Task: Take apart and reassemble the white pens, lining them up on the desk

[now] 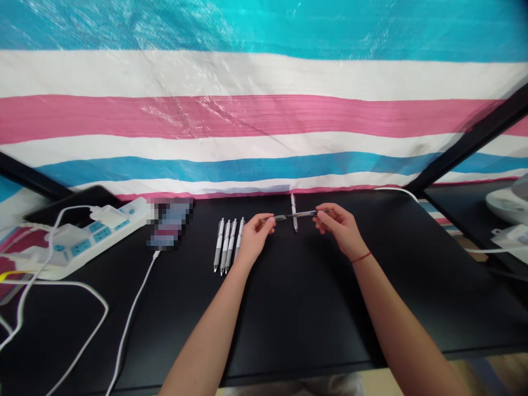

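Both hands pinch a slim dark-and-clear pen (304,214) held roughly level above the black table. My left hand (258,234) closes thumb and fingers on its left end, which looks like a grey cap-like piece. At the other end, the fingertips of my right hand (336,225) are closed around it. Whether the two parts are joined or apart is too small to tell. Behind the held pen lies a single white-and-grey click pen (293,206), partly crossed by it. Several similar white pens (226,245) lie side by side left of my left hand, which partly hides one.
A white power strip (101,234) with plugs and white cables lies at the left. Beside it is a blurred phone (170,223) on a charging cable (134,313). A striped sheet (264,118) hangs behind the table (305,319). Black frame bars slope at both sides.
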Tool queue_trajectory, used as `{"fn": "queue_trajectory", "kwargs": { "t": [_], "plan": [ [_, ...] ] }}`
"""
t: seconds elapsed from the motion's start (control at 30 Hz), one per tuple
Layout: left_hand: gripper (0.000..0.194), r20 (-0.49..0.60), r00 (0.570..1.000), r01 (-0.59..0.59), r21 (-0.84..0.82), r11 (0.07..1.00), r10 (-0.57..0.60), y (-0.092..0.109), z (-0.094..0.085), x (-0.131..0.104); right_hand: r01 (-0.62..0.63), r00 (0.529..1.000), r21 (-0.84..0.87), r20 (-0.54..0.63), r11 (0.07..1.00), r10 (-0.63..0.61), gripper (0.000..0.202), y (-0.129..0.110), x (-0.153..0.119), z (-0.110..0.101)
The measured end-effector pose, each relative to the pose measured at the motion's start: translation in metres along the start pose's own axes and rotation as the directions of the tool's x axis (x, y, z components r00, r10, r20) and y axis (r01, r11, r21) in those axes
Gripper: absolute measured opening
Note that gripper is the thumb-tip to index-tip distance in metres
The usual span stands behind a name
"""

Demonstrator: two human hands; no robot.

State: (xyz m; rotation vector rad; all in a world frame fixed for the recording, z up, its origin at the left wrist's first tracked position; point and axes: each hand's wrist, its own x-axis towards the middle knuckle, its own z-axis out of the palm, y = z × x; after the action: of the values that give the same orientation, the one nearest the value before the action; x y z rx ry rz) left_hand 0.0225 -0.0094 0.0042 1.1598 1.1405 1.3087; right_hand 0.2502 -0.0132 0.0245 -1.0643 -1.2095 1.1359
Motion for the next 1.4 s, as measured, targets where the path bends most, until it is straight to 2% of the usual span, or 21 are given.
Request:
{"fn": "queue_trajectory", "kwargs": {
  "t": [0.17,0.4,0.7,0.83,0.93,1.1,1.2,1.27,1.4],
  "plan": [
    [0.033,-0.002,1.000,0.010,-0.012,1.000,-0.010,-0.0023,-0.0005,0.0011,0.012,1.000,-0.019,0.019,1.000,-0.011,0.023,-0.0033,-0.0013,0.0005],
    [0.034,0.049,0.999,0.009,-0.029,1.000,-0.007,-0.0026,-0.0010,0.0012,0.040,0.999,-0.102,0.023,0.994,-0.038,0.026,-0.0045,-0.0002,-0.0018],
    [0.033,0.057,0.998,-0.015,-0.009,1.000,0.015,-0.0074,-0.0023,0.0028,0.031,0.993,-0.143,0.116,0.989,-0.015,0.030,-0.0057,-0.0008,-0.0038],
    [0.032,0.069,0.997,-0.031,0.021,0.999,0.029,-0.0073,-0.0021,0.0024,0.000,0.995,-0.241,0.097,0.971,0.024,0.030,-0.0087,-0.0006,-0.0045],
    [0.031,0.071,0.997,-0.032,0.030,0.999,0.030,-0.0072,-0.0016,0.0022,-0.017,0.997,-0.314,0.072,0.949,0.042,0.040,-0.0086,-0.0002,-0.0039],
    [0.032,0.055,0.998,-0.033,0.016,0.999,0.033,-0.0092,-0.0018,0.0030,0.001,0.996,-0.148,0.093,0.989,0.013,0.035,-0.0078,-0.0008,-0.0027],
    [0.033,0.055,0.998,-0.034,0.017,0.999,0.033,-0.0094,-0.0020,0.0031,0.019,0.996,-0.202,0.086,0.979,-0.002,0.029,-0.0078,-0.0008,-0.0036],
    [0.033,0.051,0.998,-0.033,0.019,0.999,0.032,-0.0087,-0.0020,0.0028,0.012,0.998,-0.271,0.059,0.962,0.005,0.033,-0.0070,-0.0003,-0.0045],
    [0.034,0.043,0.999,-0.027,0.013,1.000,0.026,-0.0063,-0.0014,0.0019,0.036,0.997,-0.210,0.071,0.977,-0.022,0.033,-0.0058,0.0005,-0.0056]
  ]
}}
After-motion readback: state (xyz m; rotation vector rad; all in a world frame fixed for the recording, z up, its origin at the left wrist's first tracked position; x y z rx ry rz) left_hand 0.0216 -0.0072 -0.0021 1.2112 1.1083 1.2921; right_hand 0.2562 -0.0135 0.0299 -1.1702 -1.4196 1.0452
